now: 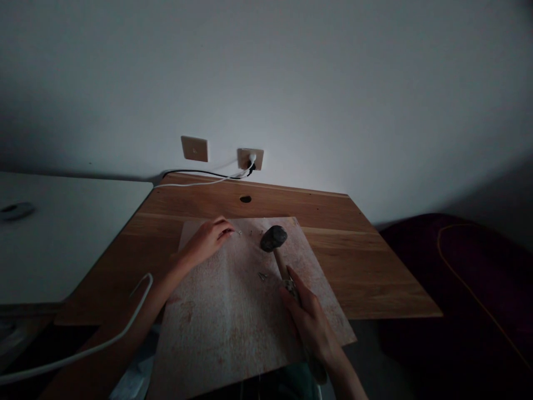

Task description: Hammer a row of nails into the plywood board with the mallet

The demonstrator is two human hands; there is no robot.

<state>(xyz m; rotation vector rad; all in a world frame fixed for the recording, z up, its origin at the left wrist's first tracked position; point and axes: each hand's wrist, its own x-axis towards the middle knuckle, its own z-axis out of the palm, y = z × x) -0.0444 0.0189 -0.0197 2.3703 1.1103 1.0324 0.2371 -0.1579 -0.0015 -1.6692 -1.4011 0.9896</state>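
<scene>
Wooden desk point(353, 266), board point(233, 316) overhanging front edge, right hand point(310, 325) gripping hammer point(273, 239)

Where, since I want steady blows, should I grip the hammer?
Grip the wooden handle toward its near end, coming from above on your side, as your right hand does. The handle points back toward you, with the dark head away from you, over the board.

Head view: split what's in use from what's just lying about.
In use: right hand gripping a hammer; left hand at a small nail; loose nails; pale board.

Lying about: white cable; wall socket; white side table.
</scene>
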